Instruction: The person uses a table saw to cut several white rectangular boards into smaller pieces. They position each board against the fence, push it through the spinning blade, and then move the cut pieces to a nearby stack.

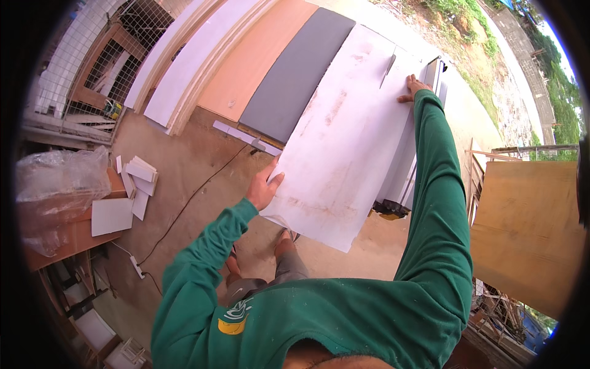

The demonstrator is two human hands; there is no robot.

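A long white board (335, 141) with brownish smudges lies flat in front of me on a saw table. My left hand (264, 186) grips its left edge at the near end, thumb on top and fingers underneath. Farther off, my right hand (416, 89) rests with fingers spread on the board's far right part, beside the rail-like fence (435, 72). A thin dark upright blade-like plate (388, 69) stands up through the board, left of my right hand. Along the right side, a grey metal table surface (398, 163) shows, partly behind my right sleeve.
Left of the board are a dark grey panel (298, 74), a tan panel (255, 58) and long white boards (196, 55). A black cord (196, 190) crosses the floor to a power strip (136, 266). White offcuts (112, 216) lie at left; a brown sheet (528, 227) stands at right.
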